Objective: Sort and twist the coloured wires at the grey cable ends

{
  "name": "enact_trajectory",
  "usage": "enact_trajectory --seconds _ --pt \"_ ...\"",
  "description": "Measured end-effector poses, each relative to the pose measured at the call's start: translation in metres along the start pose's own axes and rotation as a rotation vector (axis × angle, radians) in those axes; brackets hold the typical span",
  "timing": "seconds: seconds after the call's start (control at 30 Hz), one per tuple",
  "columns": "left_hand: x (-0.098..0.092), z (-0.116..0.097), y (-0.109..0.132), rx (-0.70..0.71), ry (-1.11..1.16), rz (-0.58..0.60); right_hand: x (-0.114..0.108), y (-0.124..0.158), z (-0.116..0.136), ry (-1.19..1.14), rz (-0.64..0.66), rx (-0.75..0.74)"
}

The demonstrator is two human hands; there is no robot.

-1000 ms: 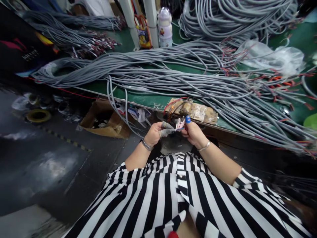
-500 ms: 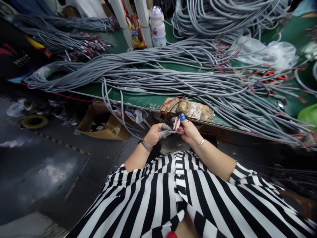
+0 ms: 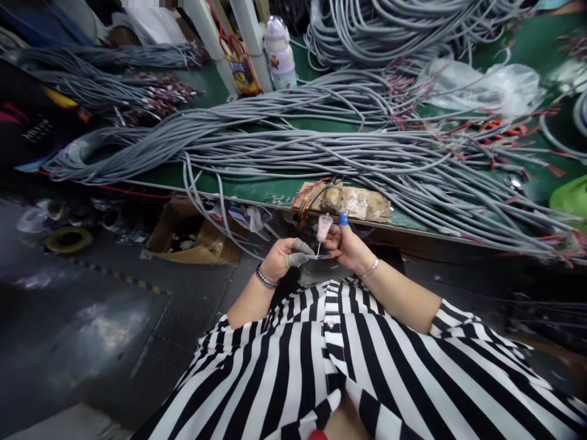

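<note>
My left hand (image 3: 280, 260), its thumb and finger wrapped in grey covers, pinches the end of a grey cable (image 3: 310, 257). Thin coloured wires (image 3: 326, 256) come out of that end toward my right fingers. My right hand (image 3: 352, 247) has curled fingers at a small pale pink piece (image 3: 324, 227), whose exact kind I cannot make out. A blue cover sits on the right thumb, which points up, apart from the piece. A thin white strand (image 3: 318, 248) runs between the pink piece and the cable end. Both hands are just in front of the table edge.
Long bundles of grey cable (image 3: 275, 146) cover the green table (image 3: 257, 190). A worn wooden block (image 3: 358, 203) with wires lies at its edge. Behind stand a lilac bottle (image 3: 280, 58) and orange-handled scissors (image 3: 241, 67). An open cardboard box (image 3: 206, 247) is below left.
My right thumb has lifted away from the pink piece, which now shows more fully. A white strand has come into sight below it. My left hand is slightly lower, still on the cable.
</note>
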State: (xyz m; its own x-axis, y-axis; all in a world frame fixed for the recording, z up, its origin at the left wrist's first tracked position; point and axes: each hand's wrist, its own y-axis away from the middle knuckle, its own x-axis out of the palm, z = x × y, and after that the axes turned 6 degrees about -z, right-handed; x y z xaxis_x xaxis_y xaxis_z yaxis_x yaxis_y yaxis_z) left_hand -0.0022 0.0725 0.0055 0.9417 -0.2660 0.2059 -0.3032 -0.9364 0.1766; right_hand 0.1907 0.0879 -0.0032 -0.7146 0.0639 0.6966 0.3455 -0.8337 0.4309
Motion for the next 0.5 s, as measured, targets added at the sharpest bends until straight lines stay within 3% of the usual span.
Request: enact_trajectory --seconds 0.2,0.5 --pt "-0.008 0.01 0.015 0.019 -0.033 0.01 -0.003 0.003 0.002 0.041 0.004 0.004" --pt "-0.013 0.018 0.016 0.013 -0.046 -0.019 -0.008 0.009 0.0 0.144 -0.018 0.048"
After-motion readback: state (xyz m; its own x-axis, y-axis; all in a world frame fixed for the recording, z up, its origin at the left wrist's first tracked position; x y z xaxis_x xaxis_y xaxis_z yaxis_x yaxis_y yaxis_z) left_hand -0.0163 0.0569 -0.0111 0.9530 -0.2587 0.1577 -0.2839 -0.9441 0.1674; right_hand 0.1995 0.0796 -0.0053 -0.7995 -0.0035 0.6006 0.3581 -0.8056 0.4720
